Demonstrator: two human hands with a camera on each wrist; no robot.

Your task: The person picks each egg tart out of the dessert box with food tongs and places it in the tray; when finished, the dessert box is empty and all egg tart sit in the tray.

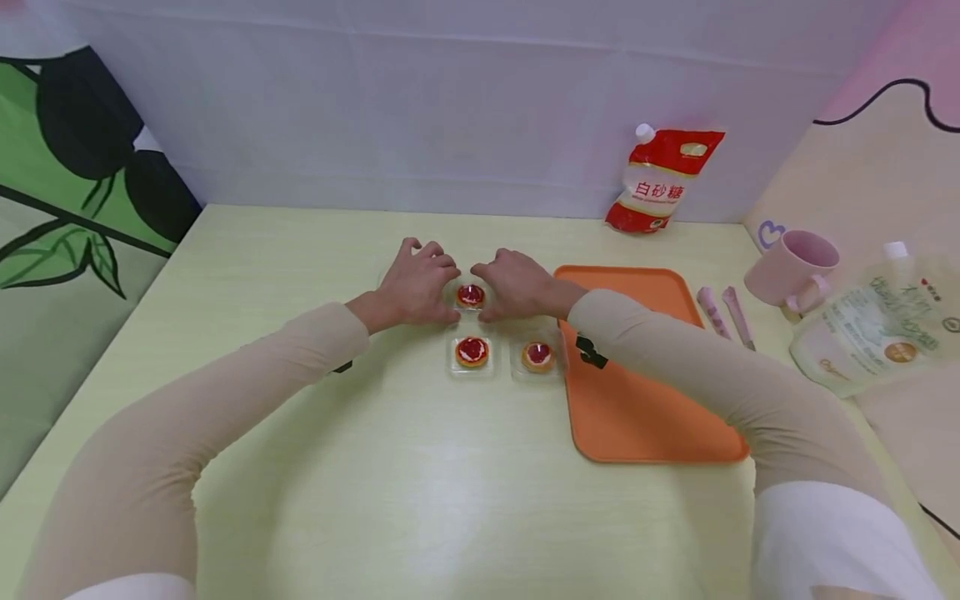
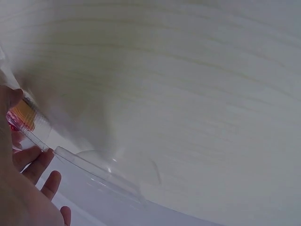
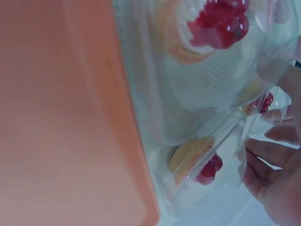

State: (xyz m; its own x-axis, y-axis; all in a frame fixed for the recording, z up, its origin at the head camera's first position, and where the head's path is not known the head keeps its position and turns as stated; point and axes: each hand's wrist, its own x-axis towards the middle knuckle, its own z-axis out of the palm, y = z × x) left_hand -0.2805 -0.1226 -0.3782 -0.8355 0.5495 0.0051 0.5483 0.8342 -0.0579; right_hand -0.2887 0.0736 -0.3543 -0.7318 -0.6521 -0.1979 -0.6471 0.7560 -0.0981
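Note:
A small fruit tart with red topping sits in a clear plastic box between my two hands. My left hand grips the box's left side, thumb at the near corner and fingers at the far one; in the left wrist view, its fingertips lie along the clear edge. From the other side my right hand holds the same box, thumb and fingers spread around its right edge. Nearer me are two more boxed tarts, one in the middle and one on the right.
An orange tray lies right of the tarts, partly under the right forearm. Another clear box stands beside the left hand, and another boxed tart near the right. Sugar bag, pink mug, two slim pink-handled utensils and a pouch stand beyond.

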